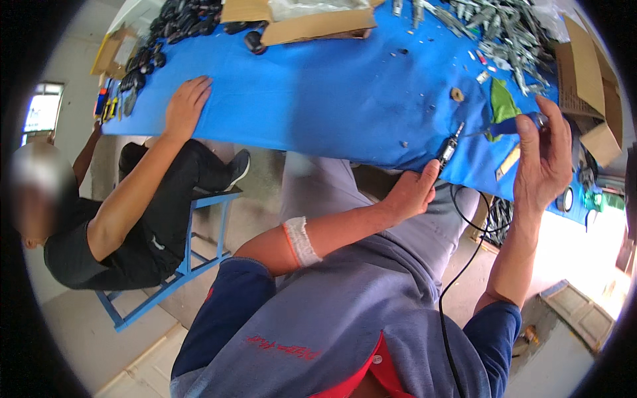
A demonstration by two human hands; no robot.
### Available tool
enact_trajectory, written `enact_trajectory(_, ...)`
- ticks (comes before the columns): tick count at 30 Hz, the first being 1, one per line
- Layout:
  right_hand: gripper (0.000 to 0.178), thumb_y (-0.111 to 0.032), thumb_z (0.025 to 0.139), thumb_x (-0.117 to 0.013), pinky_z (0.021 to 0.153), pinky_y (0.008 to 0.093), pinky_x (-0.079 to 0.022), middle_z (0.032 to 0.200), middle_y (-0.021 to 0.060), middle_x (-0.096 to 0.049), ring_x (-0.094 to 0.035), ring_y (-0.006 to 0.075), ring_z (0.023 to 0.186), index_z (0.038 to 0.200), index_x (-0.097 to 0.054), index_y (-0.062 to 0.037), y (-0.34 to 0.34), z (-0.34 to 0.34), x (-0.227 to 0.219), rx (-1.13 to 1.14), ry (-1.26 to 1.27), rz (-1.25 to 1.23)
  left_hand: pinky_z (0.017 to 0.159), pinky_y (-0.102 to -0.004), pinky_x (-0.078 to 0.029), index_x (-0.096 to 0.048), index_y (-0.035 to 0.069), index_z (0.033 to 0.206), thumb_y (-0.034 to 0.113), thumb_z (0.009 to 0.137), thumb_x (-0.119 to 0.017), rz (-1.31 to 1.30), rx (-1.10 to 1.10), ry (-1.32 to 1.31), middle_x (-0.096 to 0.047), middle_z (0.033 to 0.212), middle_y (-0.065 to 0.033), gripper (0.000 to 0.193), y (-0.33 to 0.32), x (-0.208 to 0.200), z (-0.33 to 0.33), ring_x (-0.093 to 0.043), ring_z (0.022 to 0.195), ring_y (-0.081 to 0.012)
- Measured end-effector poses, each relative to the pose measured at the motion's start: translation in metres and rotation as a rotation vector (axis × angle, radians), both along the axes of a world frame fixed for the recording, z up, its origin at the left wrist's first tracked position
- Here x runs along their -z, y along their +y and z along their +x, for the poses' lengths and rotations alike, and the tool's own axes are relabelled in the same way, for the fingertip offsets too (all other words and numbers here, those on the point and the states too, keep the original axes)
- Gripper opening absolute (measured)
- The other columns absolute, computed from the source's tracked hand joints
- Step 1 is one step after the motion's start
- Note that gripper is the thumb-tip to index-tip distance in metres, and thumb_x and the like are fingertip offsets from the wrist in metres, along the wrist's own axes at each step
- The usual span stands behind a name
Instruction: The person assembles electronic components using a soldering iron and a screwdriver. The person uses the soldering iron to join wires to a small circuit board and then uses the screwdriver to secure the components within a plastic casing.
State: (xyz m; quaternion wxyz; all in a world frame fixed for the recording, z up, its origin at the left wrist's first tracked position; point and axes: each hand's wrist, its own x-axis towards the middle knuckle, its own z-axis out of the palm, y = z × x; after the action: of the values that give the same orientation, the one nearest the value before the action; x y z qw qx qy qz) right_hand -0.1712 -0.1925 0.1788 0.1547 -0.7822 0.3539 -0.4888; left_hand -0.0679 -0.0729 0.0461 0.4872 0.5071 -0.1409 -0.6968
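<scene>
My left hand (413,192) is closed around the lower end of a slim black device with a metal tip (450,150), held at the table's near edge. Its exact kind I cannot make out. In my right hand (544,156) is a screwdriver with a blue handle (509,126), pinched between thumb and fingers. The screwdriver's thin shaft points left towards the tip of the black device; whether they touch is unclear. A green cloth or leaf-like piece (504,99) lies just beyond the screwdriver. Below my hands hangs a looping black cable (458,282).
Metal parts (497,40) pile up at the far right by a cardboard box (587,86). Dark rounded parts (179,23) and an open carton (318,28) stand at the far left and middle. A seated co-worker's hand (189,106) rests on the blue tablecloth (285,99).
</scene>
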Motion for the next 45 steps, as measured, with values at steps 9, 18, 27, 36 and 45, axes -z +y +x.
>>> enact_trajectory(9,0.028,-0.004,0.087,-0.06,0.075,0.0218,-0.043,0.099,0.006,-0.059,-0.052,0.0105,0.083,0.115,-0.061,-0.0005,-0.002,0.0,-0.008,-0.04,0.101,0.089,0.034,-0.026,-0.026,-0.04,0.012,0.062,0.06,0.088,-0.046,-0.022,-0.069,0.06,-0.039,0.052,0.002,0.055,-0.002,0.038,-0.009,-0.036,0.04,-0.0088)
enact_trajectory(18,0.03,-0.007,0.086,-0.065,0.073,0.023,-0.045,0.102,0.0082,-0.06,-0.055,0.0117,0.084,0.114,-0.057,0.0016,0.0,-0.003,0.009,0.026,-0.008,0.078,0.036,-0.028,-0.024,-0.037,0.015,0.058,0.065,0.086,-0.043,-0.079,0.013,-0.023,-0.031,0.049,0.0045,0.058,0.002,0.029,-0.005,-0.03,0.041,-0.0085)
enact_trajectory(27,0.032,-0.004,0.079,-0.071,0.06,0.0226,-0.043,0.091,0.0056,-0.059,-0.052,0.0102,0.072,0.109,-0.061,0.0012,-0.002,0.002,0.011,0.079,-0.005,-0.058,0.038,-0.032,-0.024,-0.037,0.012,0.055,0.062,0.088,-0.042,-0.07,0.024,-0.06,-0.032,0.05,0.003,0.06,-0.001,0.033,-0.006,-0.029,0.041,-0.0111)
enact_trajectory(36,0.027,-0.004,0.089,-0.059,0.076,0.0242,-0.046,0.104,0.0099,-0.062,-0.057,0.0139,0.088,0.115,-0.058,0.0016,-0.003,-0.006,0.004,-0.09,0.024,0.074,0.039,-0.03,-0.025,-0.038,0.011,0.053,0.058,0.09,-0.045,-0.016,-0.019,0.008,-0.032,0.049,0.0018,0.059,-0.003,0.035,-0.008,-0.032,0.044,-0.0114)
enact_trajectory(45,0.028,-0.002,0.086,-0.062,0.077,0.0242,-0.045,0.109,0.0087,-0.057,-0.054,0.0155,0.096,0.113,-0.059,0.0008,-0.008,-0.012,0.017,0.004,-0.003,0.04,0.04,-0.0322,-0.025,-0.033,0.011,0.052,0.063,0.089,-0.039,-0.052,-0.009,-0.055,-0.028,0.048,0.0009,0.064,-0.001,0.028,-0.008,-0.028,0.045,-0.0132)
